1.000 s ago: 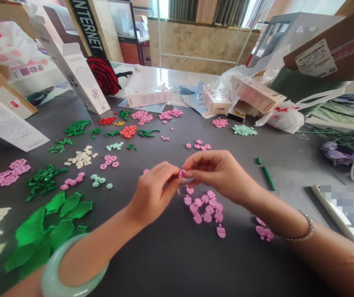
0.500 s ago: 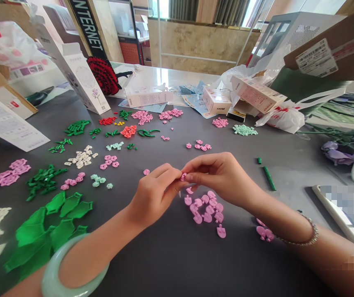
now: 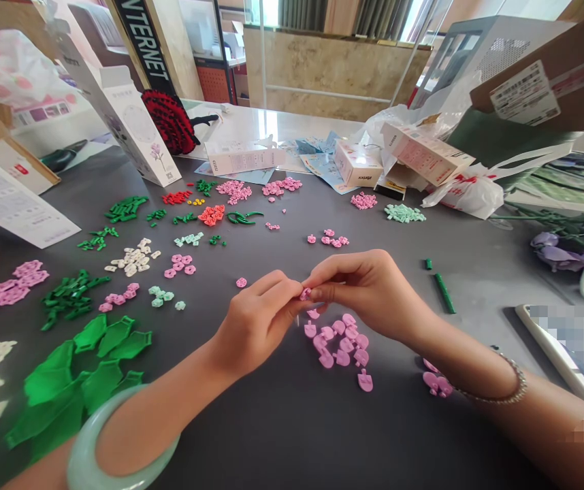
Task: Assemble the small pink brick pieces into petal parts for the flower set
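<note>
Between the fingertips of both hands is a small pink building-block piece [image 3: 305, 294], partly hidden by the fingers. My left hand [image 3: 257, 320] pinches it from the left, and my right hand [image 3: 361, 286] grips it from the right with thumb and forefinger. A pile of pink petal-shaped pieces [image 3: 343, 340] lies on the dark table just below my right hand. One round pink piece [image 3: 241, 282] sits alone beyond my left knuckles. More pink pieces [image 3: 438, 384] lie partly behind my right wrist.
Large green leaf pieces [image 3: 82, 381] and sorted heaps of small pieces cover the table's left. Two dark green rods [image 3: 444, 292] lie to the right, near a phone-like device [image 3: 552, 347]. White boxes [image 3: 139, 129], plastic bags and a cardboard box [image 3: 552, 75] stand behind.
Both hands keep their grip on the small pink piece, which has shifted very slightly to the right. The pieces on the table lie as before.
</note>
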A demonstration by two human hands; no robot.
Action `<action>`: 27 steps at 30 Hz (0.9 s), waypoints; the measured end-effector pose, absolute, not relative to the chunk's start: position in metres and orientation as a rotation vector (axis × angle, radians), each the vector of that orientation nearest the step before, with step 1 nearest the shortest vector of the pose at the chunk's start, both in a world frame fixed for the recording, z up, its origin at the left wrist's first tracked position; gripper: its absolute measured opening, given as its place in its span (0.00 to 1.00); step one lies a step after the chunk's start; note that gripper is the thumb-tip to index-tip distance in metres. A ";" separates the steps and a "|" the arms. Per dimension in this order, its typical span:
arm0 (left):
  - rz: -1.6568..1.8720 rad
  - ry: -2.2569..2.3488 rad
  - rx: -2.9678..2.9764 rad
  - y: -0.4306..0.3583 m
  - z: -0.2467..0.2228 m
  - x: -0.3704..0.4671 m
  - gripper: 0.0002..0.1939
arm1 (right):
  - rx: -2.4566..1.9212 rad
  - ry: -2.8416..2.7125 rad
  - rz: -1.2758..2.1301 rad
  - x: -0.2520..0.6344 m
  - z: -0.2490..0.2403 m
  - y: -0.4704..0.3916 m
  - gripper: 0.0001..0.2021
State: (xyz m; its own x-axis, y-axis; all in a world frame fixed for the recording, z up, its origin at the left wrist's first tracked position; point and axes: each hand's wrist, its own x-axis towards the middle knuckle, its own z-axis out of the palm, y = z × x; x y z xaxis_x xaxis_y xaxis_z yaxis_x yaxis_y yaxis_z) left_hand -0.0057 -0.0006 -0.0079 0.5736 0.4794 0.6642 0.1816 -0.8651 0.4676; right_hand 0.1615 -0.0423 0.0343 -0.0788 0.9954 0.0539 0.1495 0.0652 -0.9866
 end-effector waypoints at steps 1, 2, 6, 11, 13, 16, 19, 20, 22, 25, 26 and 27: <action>1.190 0.533 2.466 -0.001 -0.008 -0.006 0.08 | -1.241 -1.405 1.139 0.161 0.034 -0.043 0.01; 1.191 0.531 2.474 -0.001 -0.008 -0.006 0.08 | -1.244 -1.404 1.132 0.161 0.033 -0.043 0.02; 1.197 0.559 2.551 -0.003 -0.009 -0.005 0.10 | -1.274 -1.392 1.123 0.160 0.033 -0.045 0.01; 1.230 0.634 2.649 -0.008 -0.008 -0.004 0.12 | -1.269 -1.308 1.200 0.158 0.036 -0.046 0.05; 1.221 0.642 2.691 -0.009 -0.007 -0.004 0.12 | -1.269 -1.285 1.198 0.157 0.036 -0.046 0.06; 1.183 0.620 2.727 -0.008 -0.006 -0.004 0.13 | -1.271 -1.257 1.198 0.156 0.034 -0.047 0.05; 1.143 0.541 2.748 -0.006 -0.006 -0.004 0.14 | -1.282 -1.214 1.231 0.156 0.032 -0.048 0.06; 1.134 0.525 2.749 -0.005 -0.006 -0.004 0.14 | -1.283 -1.197 1.243 0.157 0.031 -0.048 0.06; 1.127 0.528 2.739 -0.005 -0.006 -0.004 0.14 | -1.275 -1.176 1.260 0.157 0.030 -0.048 0.07; 1.138 0.552 2.706 -0.004 -0.003 -0.005 0.14 | -1.228 -1.191 1.275 0.158 0.031 -0.047 0.07; 1.146 0.554 2.695 -0.004 -0.003 -0.005 0.13 | -1.206 -1.197 1.287 0.159 0.032 -0.047 0.07; 1.161 0.553 2.684 -0.004 -0.002 -0.006 0.13 | -1.184 -1.196 1.306 0.159 0.032 -0.047 0.07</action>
State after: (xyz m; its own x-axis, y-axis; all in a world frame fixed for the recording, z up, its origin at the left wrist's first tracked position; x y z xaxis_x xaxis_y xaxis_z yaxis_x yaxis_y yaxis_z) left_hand -0.0059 -0.0038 -0.0025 0.6291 0.3969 0.6684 0.2689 -0.9178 0.2920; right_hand 0.1587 -0.0470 0.0321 -0.0580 0.9973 -0.0457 -0.0418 -0.0481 -0.9980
